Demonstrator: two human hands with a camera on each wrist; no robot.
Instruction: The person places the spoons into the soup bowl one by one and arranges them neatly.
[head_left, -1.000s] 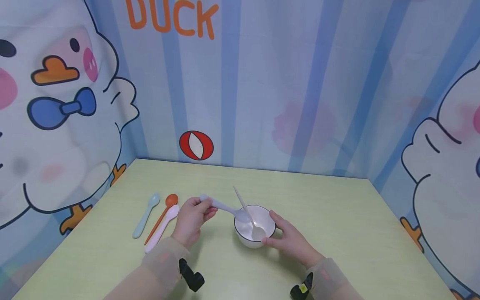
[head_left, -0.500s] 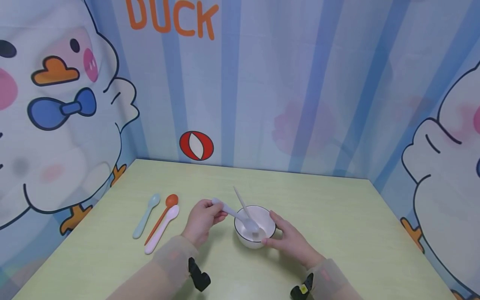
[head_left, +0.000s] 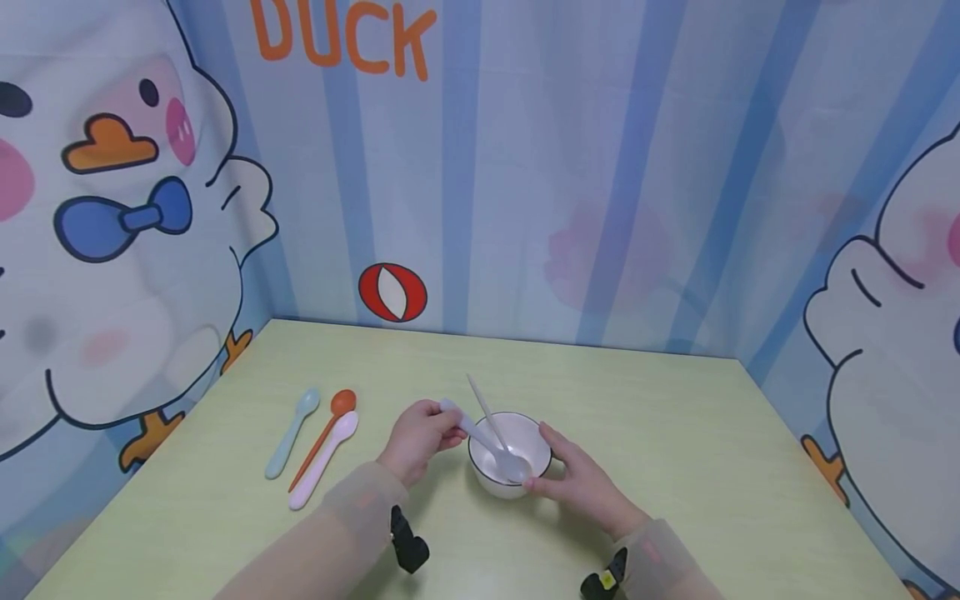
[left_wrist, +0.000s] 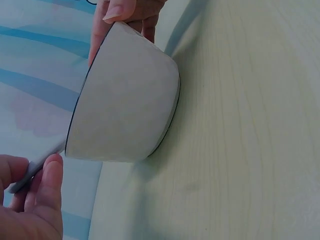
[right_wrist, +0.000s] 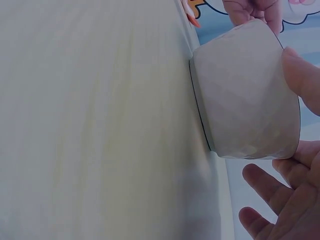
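A white bowl point(head_left: 491, 477) with a dark rim stands on the pale green table point(head_left: 675, 450). My left hand point(head_left: 420, 435) pinches the handle of a pale lavender spoon point(head_left: 471, 430) whose head lies inside the bowl. A second white spoon point(head_left: 484, 408) leans in the bowl, handle up. My right hand point(head_left: 577, 475) steadies the bowl's right side, thumb on the rim. The left wrist view shows the bowl's outside point(left_wrist: 125, 102) and my fingers point(left_wrist: 40, 200) on the spoon handle. The right wrist view shows the bowl point(right_wrist: 245, 95) between thumb point(right_wrist: 302, 75) and fingers.
Three spoons lie side by side left of the bowl: a light blue one point(head_left: 294, 429), an orange one point(head_left: 330, 425) and a pink one point(head_left: 326, 457). Printed cartoon duck walls close the table on the left, back and right.
My left hand has moved right toward the bowl, carrying the lavender spoon's head down into it. The right hand and bowl have stayed put.
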